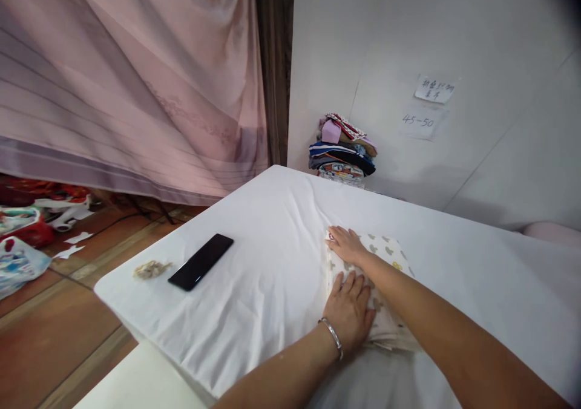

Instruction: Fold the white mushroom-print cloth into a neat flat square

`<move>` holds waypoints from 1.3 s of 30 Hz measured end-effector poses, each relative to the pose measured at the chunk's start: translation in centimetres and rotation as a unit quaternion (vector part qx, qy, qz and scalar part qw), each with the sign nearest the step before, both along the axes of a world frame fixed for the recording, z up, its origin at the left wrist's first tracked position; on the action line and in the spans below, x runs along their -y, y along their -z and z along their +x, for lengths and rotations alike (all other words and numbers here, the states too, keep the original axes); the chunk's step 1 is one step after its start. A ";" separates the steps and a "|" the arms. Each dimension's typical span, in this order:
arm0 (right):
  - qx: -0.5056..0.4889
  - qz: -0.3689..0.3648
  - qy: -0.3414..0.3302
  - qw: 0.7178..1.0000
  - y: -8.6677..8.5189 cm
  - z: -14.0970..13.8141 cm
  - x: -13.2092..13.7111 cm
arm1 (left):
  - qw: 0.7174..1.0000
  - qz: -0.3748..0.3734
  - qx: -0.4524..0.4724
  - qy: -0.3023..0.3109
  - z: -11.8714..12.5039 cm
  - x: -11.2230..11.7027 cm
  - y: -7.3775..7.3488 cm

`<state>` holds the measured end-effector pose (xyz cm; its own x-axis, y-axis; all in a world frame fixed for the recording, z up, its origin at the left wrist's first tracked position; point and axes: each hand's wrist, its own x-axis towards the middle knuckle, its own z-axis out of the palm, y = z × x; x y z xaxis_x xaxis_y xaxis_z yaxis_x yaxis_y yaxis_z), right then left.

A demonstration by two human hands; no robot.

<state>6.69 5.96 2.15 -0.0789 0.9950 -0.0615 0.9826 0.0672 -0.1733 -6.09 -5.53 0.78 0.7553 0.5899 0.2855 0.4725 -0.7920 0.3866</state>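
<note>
A folded cream garment [389,253] with a grey and yellow print lies on the white-covered table [272,264]. My left hand [348,310], with a silver bracelet on its wrist, lies flat on the garment's near left part, fingers spread. My right hand [347,243] rests flat on the garment's far left corner, fingers stretched out. Both hands press on the cloth and hold nothing.
A black phone [201,261] lies on the table's left side, with a small beige clump [150,269] beside it near the edge. A stack of folded clothes [342,149] sits at the far wall. Paper notes [434,89] hang on the wall. Pink curtain and wooden floor lie left.
</note>
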 end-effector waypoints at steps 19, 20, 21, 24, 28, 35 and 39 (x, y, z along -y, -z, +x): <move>0.007 0.064 0.123 0.990 -1.0 8.7 10.4 | 0.997 0.019 0.068 -0.010 -0.3 -0.4 -0.5; -0.012 0.057 0.130 0.990 -0.4 9.4 10.9 | 0.997 0.020 0.074 -0.007 -0.3 -0.3 -0.6; -0.034 0.055 0.130 0.989 0.1 9.9 11.2 | 0.996 0.019 0.082 -0.003 -0.3 -0.2 -0.7; -0.118 0.080 0.151 0.978 1.2 10.5 11.5 | 0.991 0.013 0.135 0.001 -0.4 -0.3 -0.8; -0.237 0.119 0.253 0.930 1.4 10.9 13.5 | 0.964 -0.021 0.249 -0.092 -1.3 -2.4 -0.9; -0.238 0.083 0.332 0.909 1.3 12.1 19.1 | 0.822 -0.392 0.287 -0.297 -2.8 -6.5 -1.0; -0.214 0.080 0.345 0.910 1.2 11.4 20.4 | 0.855 -0.384 0.211 -0.277 -2.6 -6.5 -0.4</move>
<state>18.13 -14.41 0.95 0.5851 0.8106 -0.0228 0.6449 -0.4822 -0.5930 -8.69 0.99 1.14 0.2237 0.9598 -0.1695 0.3823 0.0736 0.9211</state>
